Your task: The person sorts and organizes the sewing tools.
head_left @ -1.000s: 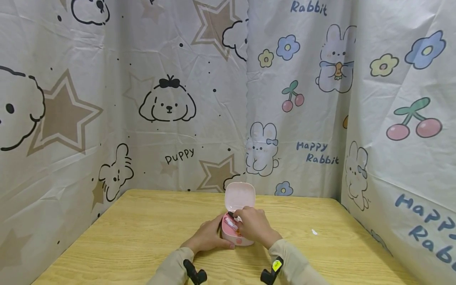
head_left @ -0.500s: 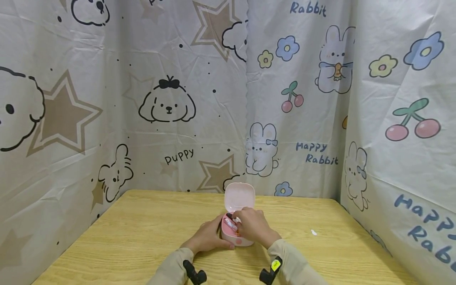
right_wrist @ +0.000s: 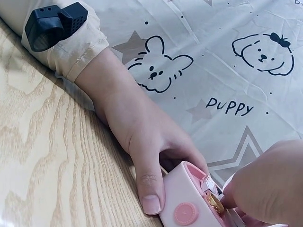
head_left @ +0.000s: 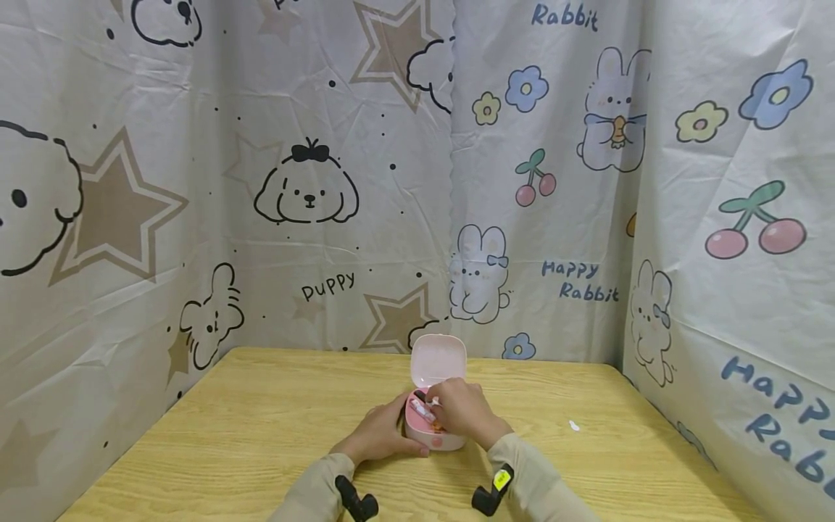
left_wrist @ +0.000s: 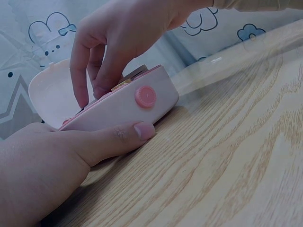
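A small pale pink box (head_left: 419, 433) stands on the table with its lid (head_left: 439, 361) raised at the back. On its front is a round, darker pink button (left_wrist: 146, 97). My left hand (head_left: 377, 433) grips the box from the left, thumb along the front and fingers at the far side. From the right, my right hand (head_left: 466, 410) reaches down with its fingers bent inside the box. Near them are a white packet (head_left: 422, 409), a dark piece (head_left: 420, 395) and a gold-coloured ring-like piece (right_wrist: 216, 203). I cannot tell whether the right fingertips pinch anything.
The wooden table (head_left: 287, 413) reaches back to a printed curtain (head_left: 313, 290), which also hangs at both sides. A small white scrap (head_left: 574, 425) lies to the right of the box. Black cameras are strapped to both sleeves.
My right wrist has shifted slightly to the left, with its fingers still in the box. The dark piece sits a little differently beside them. My left hand and the box stay put.
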The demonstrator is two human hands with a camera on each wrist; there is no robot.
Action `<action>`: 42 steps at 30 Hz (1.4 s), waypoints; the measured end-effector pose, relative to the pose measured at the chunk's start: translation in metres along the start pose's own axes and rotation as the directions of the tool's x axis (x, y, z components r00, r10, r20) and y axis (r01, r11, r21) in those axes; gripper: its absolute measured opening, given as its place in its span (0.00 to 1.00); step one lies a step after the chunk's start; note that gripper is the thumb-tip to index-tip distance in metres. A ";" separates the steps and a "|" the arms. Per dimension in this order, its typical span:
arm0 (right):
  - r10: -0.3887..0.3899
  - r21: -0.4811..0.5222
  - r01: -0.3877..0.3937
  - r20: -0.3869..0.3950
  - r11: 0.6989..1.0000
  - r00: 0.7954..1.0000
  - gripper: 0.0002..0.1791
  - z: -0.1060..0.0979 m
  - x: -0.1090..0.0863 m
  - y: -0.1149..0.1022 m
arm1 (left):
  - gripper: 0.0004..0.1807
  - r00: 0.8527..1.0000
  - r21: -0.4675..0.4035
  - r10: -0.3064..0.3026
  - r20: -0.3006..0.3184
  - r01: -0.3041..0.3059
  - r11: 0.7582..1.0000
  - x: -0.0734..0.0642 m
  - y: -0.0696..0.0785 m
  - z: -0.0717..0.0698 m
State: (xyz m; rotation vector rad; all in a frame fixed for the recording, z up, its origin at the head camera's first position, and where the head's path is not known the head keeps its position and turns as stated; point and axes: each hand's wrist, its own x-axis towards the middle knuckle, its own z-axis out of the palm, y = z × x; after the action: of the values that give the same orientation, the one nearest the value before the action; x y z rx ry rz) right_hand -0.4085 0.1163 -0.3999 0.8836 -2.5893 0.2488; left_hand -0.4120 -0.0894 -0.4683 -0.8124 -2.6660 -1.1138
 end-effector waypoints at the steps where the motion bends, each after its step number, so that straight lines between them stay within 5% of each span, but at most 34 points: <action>1: 0.002 0.002 -0.002 0.002 1.000 1.000 0.05 0.000 0.000 0.000 | 0.62 1.000 -0.001 -0.004 0.002 0.004 1.000 0.000 0.000 0.000; 42: 0.029 0.036 -0.030 0.020 0.999 0.999 0.06 0.001 -0.001 0.001 | 0.63 1.000 0.009 0.004 -0.015 -0.004 1.000 -0.001 0.002 0.000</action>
State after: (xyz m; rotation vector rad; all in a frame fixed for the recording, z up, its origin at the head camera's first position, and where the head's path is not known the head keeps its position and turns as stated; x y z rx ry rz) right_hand -0.4090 0.1174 -0.4014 0.8650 -2.6248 0.2978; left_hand -0.4104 -0.0885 -0.4674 -0.8042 -2.6543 -1.1019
